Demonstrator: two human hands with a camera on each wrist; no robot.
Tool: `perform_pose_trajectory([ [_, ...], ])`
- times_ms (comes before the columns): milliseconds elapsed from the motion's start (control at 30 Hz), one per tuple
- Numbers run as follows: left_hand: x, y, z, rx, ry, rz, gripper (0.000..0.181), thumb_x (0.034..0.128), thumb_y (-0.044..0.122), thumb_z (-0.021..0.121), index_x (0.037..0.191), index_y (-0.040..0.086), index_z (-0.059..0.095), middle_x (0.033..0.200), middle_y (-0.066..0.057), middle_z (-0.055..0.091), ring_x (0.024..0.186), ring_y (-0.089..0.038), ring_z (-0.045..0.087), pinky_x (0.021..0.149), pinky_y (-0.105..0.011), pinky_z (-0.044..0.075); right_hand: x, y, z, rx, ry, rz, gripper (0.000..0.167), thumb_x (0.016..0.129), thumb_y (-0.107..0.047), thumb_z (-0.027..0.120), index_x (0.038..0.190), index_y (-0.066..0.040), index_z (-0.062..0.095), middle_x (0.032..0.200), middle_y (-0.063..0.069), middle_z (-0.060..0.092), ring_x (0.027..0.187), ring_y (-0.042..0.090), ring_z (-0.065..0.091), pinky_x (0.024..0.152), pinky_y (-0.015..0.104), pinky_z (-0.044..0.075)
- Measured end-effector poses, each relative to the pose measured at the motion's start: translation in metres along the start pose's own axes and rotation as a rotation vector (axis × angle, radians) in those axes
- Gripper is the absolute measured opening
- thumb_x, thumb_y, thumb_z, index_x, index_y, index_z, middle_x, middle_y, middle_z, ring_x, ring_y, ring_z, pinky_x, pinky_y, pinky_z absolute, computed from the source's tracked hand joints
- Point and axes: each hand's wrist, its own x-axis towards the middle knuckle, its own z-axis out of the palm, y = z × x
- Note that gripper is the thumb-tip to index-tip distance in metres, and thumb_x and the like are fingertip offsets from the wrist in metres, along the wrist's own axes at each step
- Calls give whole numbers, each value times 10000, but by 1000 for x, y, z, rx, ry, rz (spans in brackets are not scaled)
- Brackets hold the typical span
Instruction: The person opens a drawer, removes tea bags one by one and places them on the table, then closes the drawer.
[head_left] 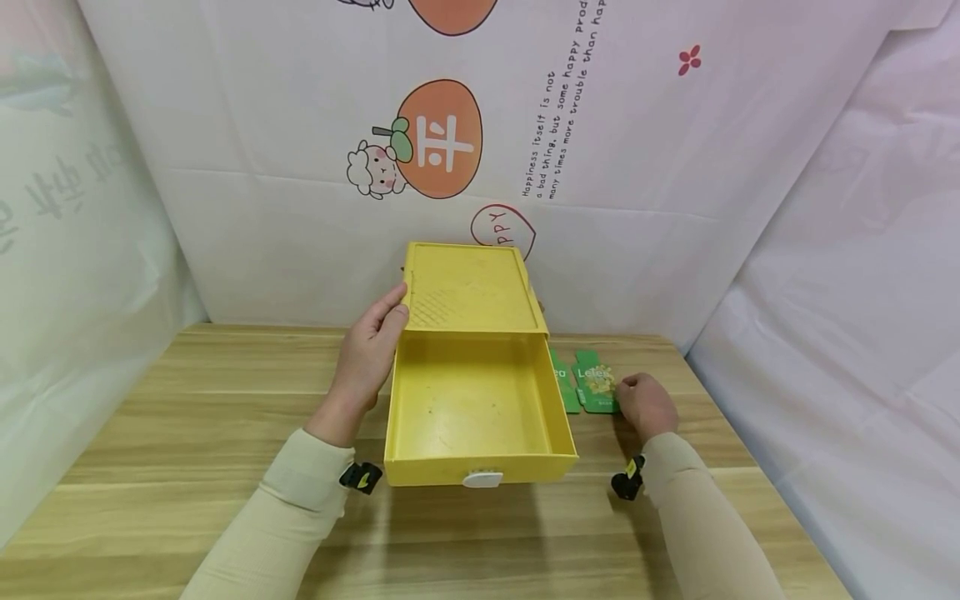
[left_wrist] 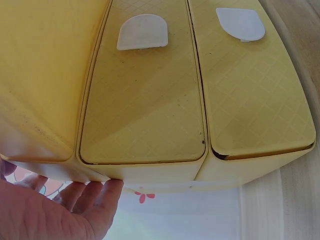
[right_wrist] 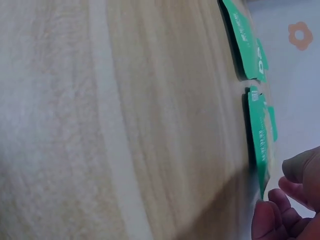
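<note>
A yellow drawer cabinet (head_left: 468, 287) stands on the table, its top yellow drawer (head_left: 480, 400) pulled out with nothing inside. My left hand (head_left: 365, 354) rests on the cabinet's left side near the front corner. In the left wrist view, the fingers (left_wrist: 102, 200) lie extended against the side wall. To the right of the drawer, my right hand (head_left: 648, 406) holds the right edge of a green flat carton (head_left: 596, 383) between thumb and curled fingers. A second green flat carton (head_left: 564, 383) lies beside it, partly hidden by the drawer.
Two lower drawers (left_wrist: 145, 105) with white handles are closed beneath the open one. A printed white cloth (head_left: 600, 250) hangs behind the wooden table (head_left: 225, 400), with further white cloth at both sides.
</note>
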Motion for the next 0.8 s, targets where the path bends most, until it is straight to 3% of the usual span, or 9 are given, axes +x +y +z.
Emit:
perform_pose_trajectory([
  [433, -1, 0, 0, -6, 0, 4, 518, 1109, 462, 438, 1592, 275, 443, 1631, 122, 407, 1538, -134, 336, 1252, -428, 311, -8, -32, -18, 80, 192, -136, 607, 1076, -444, 390, 1484, -19, 533, 1382, 219, 654, 1219, 422, 631, 1005, 578, 489],
  [800, -1, 0, -1, -9, -7, 8, 531, 1108, 468, 437, 1597, 261, 438, 1637, 112, 405, 1539, -141, 336, 1252, -433, 310, -45, -84, -42, 187, 349, -317, 597, 1058, -548, 459, 1429, -99, 586, 1295, 154, 680, 1107, 368, 662, 926, 560, 517],
])
